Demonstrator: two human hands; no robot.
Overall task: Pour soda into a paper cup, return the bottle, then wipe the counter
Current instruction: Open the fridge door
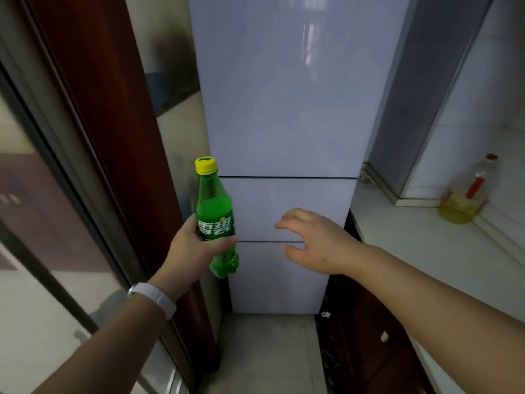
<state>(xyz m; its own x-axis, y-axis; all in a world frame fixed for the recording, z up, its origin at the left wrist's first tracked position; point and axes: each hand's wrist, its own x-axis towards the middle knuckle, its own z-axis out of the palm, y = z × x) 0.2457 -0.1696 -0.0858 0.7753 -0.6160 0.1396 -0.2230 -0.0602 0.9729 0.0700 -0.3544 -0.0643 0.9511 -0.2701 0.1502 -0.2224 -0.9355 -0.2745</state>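
Note:
A green soda bottle (213, 211) with a yellow cap is held upright in my left hand (193, 251), which grips it around the label. The bottle is partly full. It hangs in front of the left edge of a tall white fridge (284, 109) whose doors are all closed. My right hand (315, 240) is open with fingers spread, close to the fridge's middle door, near the seam above the lowest door. No paper cup or cloth is in view.
A pale counter (412, 237) runs along the right, with a bottle of yellow oil (466, 197) on it near the tiled wall. Dark cabinet doors (369, 336) sit under the counter. A brown door frame (113, 137) and glass sliding door stand at left.

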